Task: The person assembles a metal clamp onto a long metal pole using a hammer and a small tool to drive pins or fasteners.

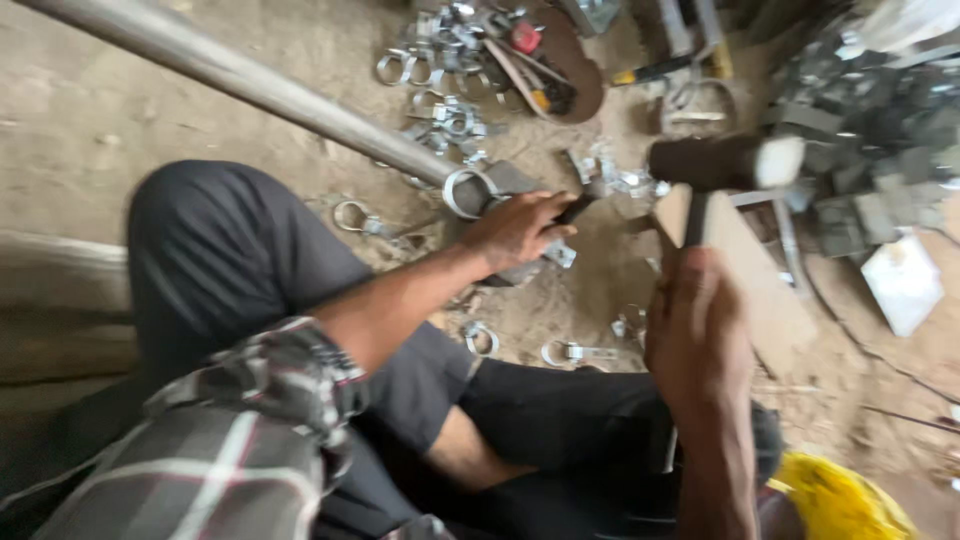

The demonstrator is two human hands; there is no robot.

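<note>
My right hand (pixel 698 330) grips the handle of a hammer (pixel 722 163), whose dark, blurred head is raised above the sandy ground. My left hand (pixel 518 228) pinches a small dark piece against a grey block (pixel 512 181) at the end of a long steel pipe (pixel 250 80). A metal ring clamp (pixel 466 192) sits around the pipe's end, just left of my left hand. My knee in dark trousers (pixel 220 250) is bent below the pipe.
Several loose metal ring clamps (pixel 452 118) lie scattered on the dirt beyond the pipe and near my legs. A wooden board (pixel 755 285) lies under the hammer. A heap of grey metal parts (pixel 870 140) fills the right. A yellow cloth (pixel 840 500) is at bottom right.
</note>
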